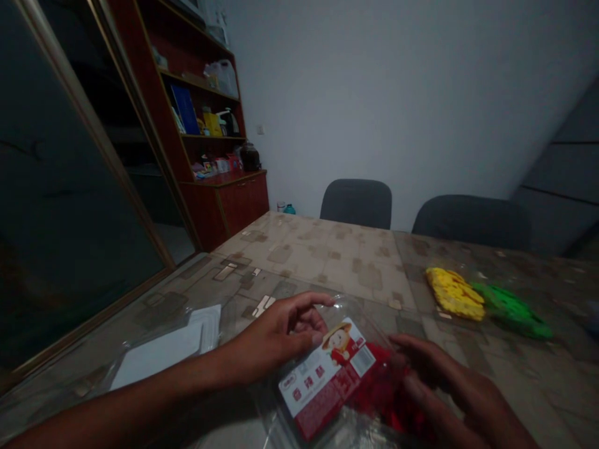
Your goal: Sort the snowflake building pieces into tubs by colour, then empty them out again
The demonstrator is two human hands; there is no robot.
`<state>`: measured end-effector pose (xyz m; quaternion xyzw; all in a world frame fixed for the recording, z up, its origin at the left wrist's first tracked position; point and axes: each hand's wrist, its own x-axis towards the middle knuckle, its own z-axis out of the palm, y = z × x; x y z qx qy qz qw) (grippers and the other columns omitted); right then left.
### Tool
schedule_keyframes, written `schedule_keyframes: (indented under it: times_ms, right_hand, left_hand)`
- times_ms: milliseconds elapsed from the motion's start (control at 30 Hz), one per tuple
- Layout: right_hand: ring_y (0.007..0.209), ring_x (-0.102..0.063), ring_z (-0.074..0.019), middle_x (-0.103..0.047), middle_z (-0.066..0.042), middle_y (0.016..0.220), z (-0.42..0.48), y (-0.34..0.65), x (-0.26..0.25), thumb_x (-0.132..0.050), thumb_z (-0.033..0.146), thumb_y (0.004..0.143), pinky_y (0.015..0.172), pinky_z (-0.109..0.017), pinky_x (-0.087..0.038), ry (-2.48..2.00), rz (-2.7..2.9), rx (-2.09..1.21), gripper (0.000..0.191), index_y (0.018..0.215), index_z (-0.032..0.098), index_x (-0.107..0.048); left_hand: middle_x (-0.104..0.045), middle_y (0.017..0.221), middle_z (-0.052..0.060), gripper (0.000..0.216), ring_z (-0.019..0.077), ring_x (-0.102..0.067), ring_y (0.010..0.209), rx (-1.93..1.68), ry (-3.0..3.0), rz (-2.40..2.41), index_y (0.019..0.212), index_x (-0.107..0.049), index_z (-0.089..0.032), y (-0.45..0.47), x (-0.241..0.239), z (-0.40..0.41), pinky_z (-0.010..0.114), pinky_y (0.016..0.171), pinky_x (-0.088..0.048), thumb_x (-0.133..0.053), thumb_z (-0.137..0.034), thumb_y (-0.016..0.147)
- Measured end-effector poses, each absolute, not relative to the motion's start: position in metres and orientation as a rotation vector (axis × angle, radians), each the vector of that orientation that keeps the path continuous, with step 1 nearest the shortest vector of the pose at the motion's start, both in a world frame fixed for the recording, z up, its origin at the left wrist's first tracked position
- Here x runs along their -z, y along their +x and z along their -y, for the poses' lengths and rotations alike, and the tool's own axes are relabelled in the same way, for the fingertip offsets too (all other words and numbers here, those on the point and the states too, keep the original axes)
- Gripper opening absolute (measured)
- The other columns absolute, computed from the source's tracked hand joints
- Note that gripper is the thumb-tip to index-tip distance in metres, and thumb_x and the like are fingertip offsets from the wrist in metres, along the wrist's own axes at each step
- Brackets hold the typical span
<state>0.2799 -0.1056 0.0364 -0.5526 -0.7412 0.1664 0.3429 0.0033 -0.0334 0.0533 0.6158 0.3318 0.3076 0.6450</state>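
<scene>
A clear plastic box (pixel 344 305) lies tilted in front of me, low in the head view. On its lid is a white and red label (pixel 322 380) with a cartoon figure in a straw hat. Red contents (pixel 384 386) show under its right side; their kind is too dark to make out. My left hand (pixel 294 324) grips the box's left edge, thumb on top and fingers curled. At the right edge, my right hand (pixel 444 386) holds the box between thumb and fingers, over the red contents.
White labels (pixel 161 349) in clear plastic lie to the left. A yellow pack (pixel 453 293) and a green pack (pixel 515 312) rest on the patterned table (pixel 304 249) at right. Two dark chairs (pixel 355 202) stand behind it, and a wooden shelf cabinet (pixel 243 199) at back left.
</scene>
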Motion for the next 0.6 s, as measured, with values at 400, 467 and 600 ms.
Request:
schedule_keyframes:
  times_ms: [400,467,600]
  right_hand:
    - [0.099,-0.072,-0.0211,-0.075,-0.006,0.112,0.098,0.275,-0.037,-0.051,0.038,0.093,0.078,-0.026,-0.061,-1.445,1.915,-0.415,0.037,0.125,0.026,-0.064]
    - [0.097,-0.073,-0.0216,-0.076,-0.005,0.111,0.095,0.280,-0.033,-0.053,0.040,0.091,0.077,-0.025,-0.062,-1.421,1.937,-0.361,0.035,0.119,0.026,-0.068]
    - [0.093,-0.074,-0.0216,-0.077,-0.003,0.107,0.092,0.283,-0.022,-0.054,0.042,0.089,0.073,-0.023,-0.062,-1.326,1.946,-0.368,0.030,0.108,0.029,-0.073]
  left_hand:
    - [-0.063,0.091,0.003,0.058,0.0157,-0.057,0.074,-0.777,1.770,-1.025,0.138,-0.046,-0.023,-0.050,-0.063,0.003,0.025,0.061,-0.046,-0.063,-0.030,0.083]
    - [-0.064,0.095,0.005,0.058,0.0174,-0.060,0.074,-0.764,1.835,-1.255,0.135,-0.049,-0.021,-0.090,-0.060,-0.019,0.026,0.059,-0.048,-0.063,-0.035,0.080]
    - [-0.068,0.084,0.005,0.054,0.0183,-0.060,0.060,-0.662,1.944,-1.574,0.120,-0.060,-0.016,-0.158,-0.044,-0.053,0.028,0.050,-0.049,-0.058,-0.047,0.077]
